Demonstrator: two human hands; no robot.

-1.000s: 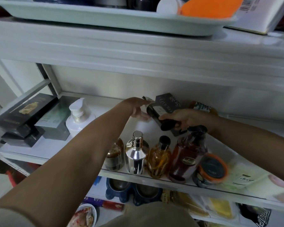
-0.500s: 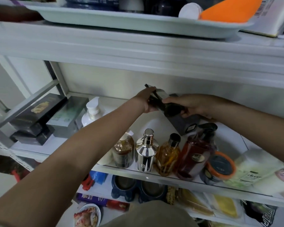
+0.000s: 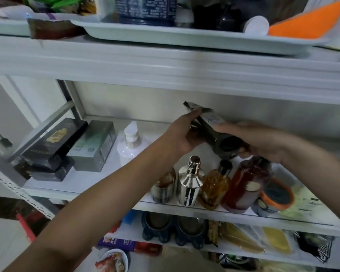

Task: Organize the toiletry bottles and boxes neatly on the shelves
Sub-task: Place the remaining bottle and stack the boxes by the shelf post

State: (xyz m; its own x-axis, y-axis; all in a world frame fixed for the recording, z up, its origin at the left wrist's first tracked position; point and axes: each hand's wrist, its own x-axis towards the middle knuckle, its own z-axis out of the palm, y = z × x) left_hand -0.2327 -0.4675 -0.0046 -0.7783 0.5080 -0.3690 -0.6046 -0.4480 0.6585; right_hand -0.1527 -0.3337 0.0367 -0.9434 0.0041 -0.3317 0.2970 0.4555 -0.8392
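Dark tube [image 3: 214, 127]: was held tilted in the air above the shelf [image 3: 106, 185], near its back edge.
Left hand [image 3: 182, 137]: fingers curled round the crimped end.
Right hand [image 3: 263, 142]: fingers closed over the cap end.
Handling: probably light, soft-walled, smooth; best gripped at both ends.

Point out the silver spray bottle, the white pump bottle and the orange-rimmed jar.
silver spray bottle [image 3: 189, 185]: head view, on its striped body.
white pump bottle [image 3: 130, 149]: head view, on its shoulder.
orange-rimmed jar [image 3: 277, 196]: head view, on its dark lid.
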